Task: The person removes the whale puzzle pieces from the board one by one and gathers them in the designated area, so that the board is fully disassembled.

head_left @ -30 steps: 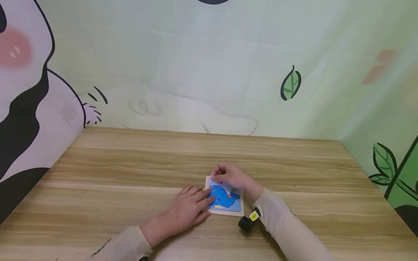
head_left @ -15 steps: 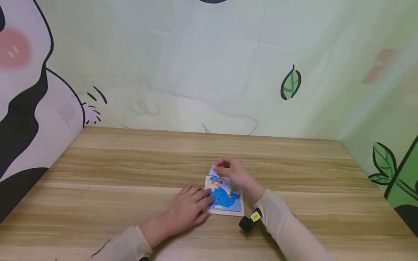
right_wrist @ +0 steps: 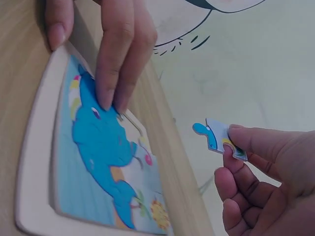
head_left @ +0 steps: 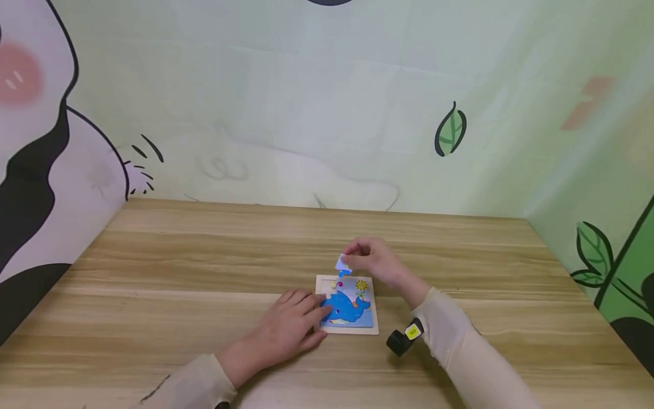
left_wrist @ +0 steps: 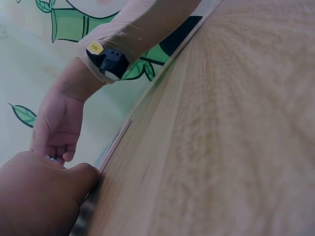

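Above the far edge of the whale puzzle [head_left: 348, 309], the right hand [head_left: 377, 261] pinches a loose piece [right_wrist: 211, 136], partly covered by its fingers. The yellow label [left_wrist: 95, 47] on the right wrist camera [left_wrist: 113, 64] is unreadable. On the bench [head_left: 204, 244], the left hand [head_left: 288, 321] lays outstretched fingers over the puzzle's left side, hiding part.

A hand could reach the board [head_left: 352, 330] from its near edge, over the table [head_left: 352, 372] between the left sleeve [head_left: 191, 383] and the right sleeve [head_left: 470, 346]. The left hand [head_left: 291, 318] bars the board's left edge, its fingertips near the slot [head_left: 327, 288]. At the right edge runs a narrower gap (the wrist camera [head_left: 400, 342] juts beside it). The right hand [head_left: 378, 261] and its piece [head_left: 343, 264] obstruct the far edge; beyond them is broad room up to the wall [head_left: 306, 113].
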`<state>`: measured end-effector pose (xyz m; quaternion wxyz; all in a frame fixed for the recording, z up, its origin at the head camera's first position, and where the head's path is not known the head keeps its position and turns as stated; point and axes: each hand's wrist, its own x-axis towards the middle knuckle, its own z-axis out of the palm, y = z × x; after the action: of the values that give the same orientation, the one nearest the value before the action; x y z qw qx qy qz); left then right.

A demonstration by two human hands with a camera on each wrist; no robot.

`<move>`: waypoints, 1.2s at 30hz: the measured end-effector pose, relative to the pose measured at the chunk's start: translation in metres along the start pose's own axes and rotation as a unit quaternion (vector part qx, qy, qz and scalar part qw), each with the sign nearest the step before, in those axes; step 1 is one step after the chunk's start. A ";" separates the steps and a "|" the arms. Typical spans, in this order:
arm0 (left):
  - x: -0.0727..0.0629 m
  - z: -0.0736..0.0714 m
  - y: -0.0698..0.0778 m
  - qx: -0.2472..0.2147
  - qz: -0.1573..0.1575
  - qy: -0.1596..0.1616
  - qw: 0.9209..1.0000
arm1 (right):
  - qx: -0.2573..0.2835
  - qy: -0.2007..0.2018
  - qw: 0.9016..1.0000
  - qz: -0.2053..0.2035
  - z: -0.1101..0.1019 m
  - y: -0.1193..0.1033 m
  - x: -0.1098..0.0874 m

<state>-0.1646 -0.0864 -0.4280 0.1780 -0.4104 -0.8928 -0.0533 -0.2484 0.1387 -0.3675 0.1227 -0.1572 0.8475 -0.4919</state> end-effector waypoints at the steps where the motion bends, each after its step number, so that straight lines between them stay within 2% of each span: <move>1: 0.000 0.000 0.000 -0.001 0.000 0.000 1.000 | -0.005 0.001 1.000 -0.005 -0.003 -0.001 -0.001; 4: 0.000 0.000 0.000 -0.003 0.000 -0.002 1.000 | -0.033 0.001 0.999 -0.022 -0.012 -0.003 -0.003; 9: 0.001 0.000 0.001 -0.011 -0.004 -0.009 1.000 | -0.073 -0.008 0.997 -0.021 -0.030 -0.002 -0.009; 18: 0.000 0.001 0.000 -0.010 -0.011 -0.011 1.000 | -0.094 -0.020 0.995 0.004 -0.055 0.013 -0.019; 22: 0.000 0.000 0.001 -0.009 -0.010 -0.009 1.000 | -0.101 -0.020 0.995 -0.005 -0.061 0.024 -0.023; 29: 0.000 0.002 0.001 -0.011 -0.016 -0.015 1.000 | -0.106 -0.023 0.994 0.024 -0.067 0.041 -0.030; 36: 0.000 0.001 0.002 -0.016 -0.021 -0.025 0.999 | -0.112 -0.029 0.993 0.019 -0.068 0.055 -0.033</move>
<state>-0.1633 -0.0848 -0.4290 0.1477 -0.3960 -0.9042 -0.0613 -0.2511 0.2313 -0.3804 0.1381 -0.1679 0.8963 -0.3865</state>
